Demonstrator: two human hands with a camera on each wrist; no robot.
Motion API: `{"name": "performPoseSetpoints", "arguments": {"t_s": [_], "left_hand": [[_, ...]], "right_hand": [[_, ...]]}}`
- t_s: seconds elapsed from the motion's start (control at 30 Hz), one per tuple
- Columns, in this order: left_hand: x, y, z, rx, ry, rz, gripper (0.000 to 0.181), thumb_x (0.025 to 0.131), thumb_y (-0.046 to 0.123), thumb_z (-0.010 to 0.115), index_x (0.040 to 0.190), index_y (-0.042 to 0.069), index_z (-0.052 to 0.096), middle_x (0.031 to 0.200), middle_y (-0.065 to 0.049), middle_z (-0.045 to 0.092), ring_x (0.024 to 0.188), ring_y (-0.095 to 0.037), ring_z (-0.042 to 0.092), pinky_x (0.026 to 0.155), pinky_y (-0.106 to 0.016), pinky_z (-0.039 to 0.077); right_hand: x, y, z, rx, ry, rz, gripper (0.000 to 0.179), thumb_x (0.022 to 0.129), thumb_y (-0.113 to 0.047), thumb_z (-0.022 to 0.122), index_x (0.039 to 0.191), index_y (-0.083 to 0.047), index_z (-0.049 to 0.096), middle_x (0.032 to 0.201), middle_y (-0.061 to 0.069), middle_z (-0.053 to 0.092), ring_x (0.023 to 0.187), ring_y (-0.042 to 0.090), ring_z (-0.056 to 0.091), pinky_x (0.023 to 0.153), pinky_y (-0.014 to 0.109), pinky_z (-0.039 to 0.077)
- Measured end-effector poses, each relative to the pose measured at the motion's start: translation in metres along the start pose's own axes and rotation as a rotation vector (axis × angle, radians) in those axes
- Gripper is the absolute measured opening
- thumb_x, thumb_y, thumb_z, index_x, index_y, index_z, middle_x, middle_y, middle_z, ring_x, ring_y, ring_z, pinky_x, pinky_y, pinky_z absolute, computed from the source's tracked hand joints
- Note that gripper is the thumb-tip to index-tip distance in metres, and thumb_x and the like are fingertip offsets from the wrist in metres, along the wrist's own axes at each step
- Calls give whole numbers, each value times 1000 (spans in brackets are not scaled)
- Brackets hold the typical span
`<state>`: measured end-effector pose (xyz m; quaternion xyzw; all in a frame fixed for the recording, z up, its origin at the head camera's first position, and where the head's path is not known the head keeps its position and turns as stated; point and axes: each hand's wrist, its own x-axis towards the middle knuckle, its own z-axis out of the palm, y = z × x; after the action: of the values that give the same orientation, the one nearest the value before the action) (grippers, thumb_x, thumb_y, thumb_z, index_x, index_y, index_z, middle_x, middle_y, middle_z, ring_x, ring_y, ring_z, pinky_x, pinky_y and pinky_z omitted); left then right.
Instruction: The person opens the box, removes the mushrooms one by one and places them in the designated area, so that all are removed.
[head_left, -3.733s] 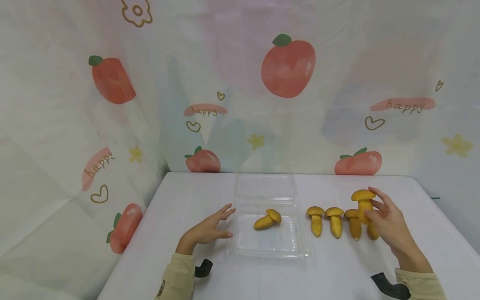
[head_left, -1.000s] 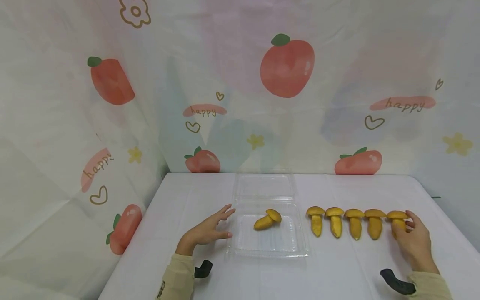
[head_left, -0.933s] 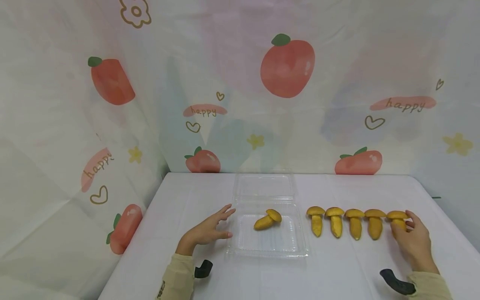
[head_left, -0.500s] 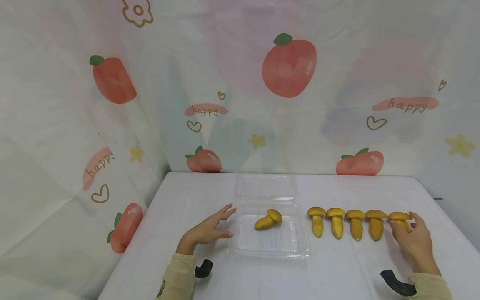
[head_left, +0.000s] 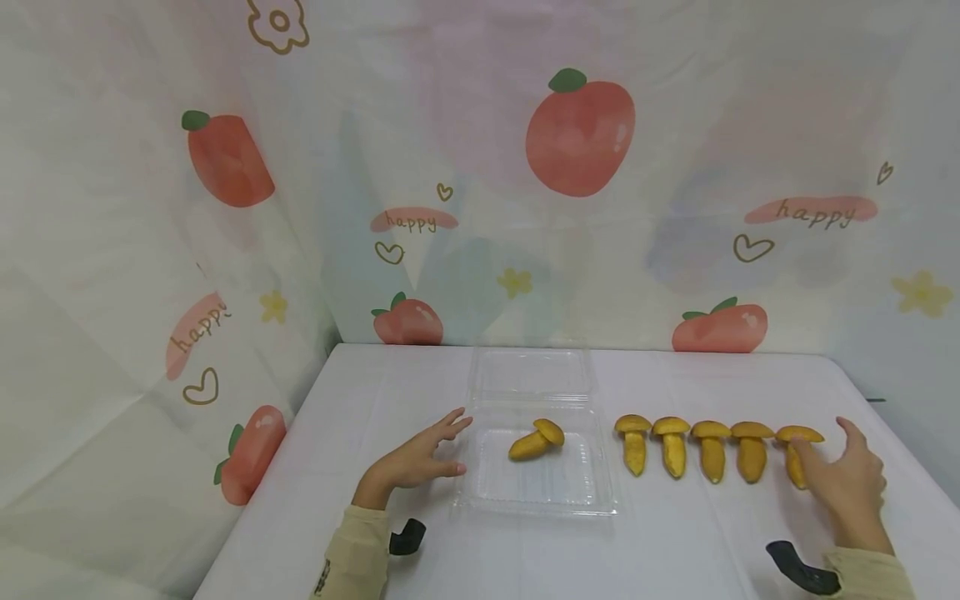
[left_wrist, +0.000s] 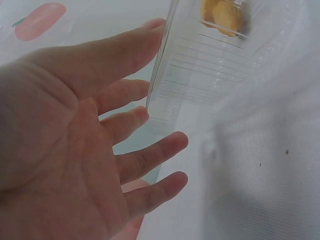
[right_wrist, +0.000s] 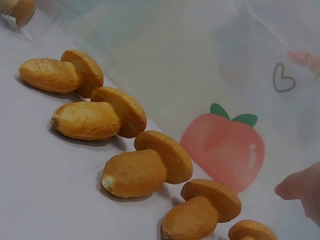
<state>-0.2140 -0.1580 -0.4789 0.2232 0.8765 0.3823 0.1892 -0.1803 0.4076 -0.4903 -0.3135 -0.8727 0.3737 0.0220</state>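
Observation:
A clear plastic clamshell box (head_left: pixel 480 492) lies opened out on the white table, with one yellow mushroom (head_left: pixel 534 442) in its base. My left hand (head_left: pixel 411 457) is at the box's left side, fingers spread; in the left wrist view its thumb and some fingertips meet the box wall. To the right of the box several yellow mushrooms (head_left: pixel 712 458) lie in a row, caps away from me. My right hand (head_left: pixel 851 483) is beside the rightmost mushroom (head_left: pixel 797 457), thumb and index finger spread apart and gripping nothing. Its thumb overlaps that mushroom; whether they touch I cannot tell.
The box's lid (head_left: pixel 531 375) lies flat behind its base. A printed cloth (head_left: pixel 577 137) hangs behind and to the left of the white table (head_left: pixel 675 550). A black strap piece (head_left: pixel 802 571) sticks out by the right sleeve, another (head_left: pixel 407 537) by the left.
My right hand set a mushroom down at the row's right end, then let go, spread its fingers and drew slightly right. My left hand and the box stayed put.

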Motion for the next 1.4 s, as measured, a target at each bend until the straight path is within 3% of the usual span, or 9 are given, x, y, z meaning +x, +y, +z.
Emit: {"name": "performPoseSetpoints", "arguments": {"t_s": [0.37, 0.57, 0.87, 1.4], "left_hand": [[1, -2, 0, 2, 0, 3, 76, 95, 22, 70, 160, 13, 31, 171, -10, 16, 154, -41, 25, 120, -68, 24], [0, -3, 1, 2, -3, 10, 76, 95, 22, 71, 160, 12, 31, 171, -12, 15, 154, -42, 25, 120, -68, 24], [0, -3, 0, -5, -8, 21, 76, 96, 23, 70, 160, 12, 30, 171, -12, 15, 155, -41, 22, 121, -67, 23], [-1, 0, -1, -3, -10, 15, 76, 96, 22, 70, 160, 12, 30, 171, -13, 15, 154, -42, 27, 120, -67, 25]], "right_hand": [[-14, -23, -1, 41, 69, -43, 80, 103, -38, 43, 162, -5, 1, 163, 36, 8, 147, 58, 15, 115, 72, 21], [-25, -39, 1, 87, 33, -76, 79, 105, -40, 43, 163, -8, 1, 165, 34, 6, 150, 56, 10, 117, 72, 22], [-46, -59, 8, 125, 5, -267, 74, 106, -32, 45, 162, -2, 7, 160, 41, 15, 143, 61, 20, 113, 75, 26], [-76, -82, 33, 73, -105, -493, 75, 105, -36, 50, 160, 0, 14, 154, 41, 26, 133, 60, 32, 100, 77, 38]]}}
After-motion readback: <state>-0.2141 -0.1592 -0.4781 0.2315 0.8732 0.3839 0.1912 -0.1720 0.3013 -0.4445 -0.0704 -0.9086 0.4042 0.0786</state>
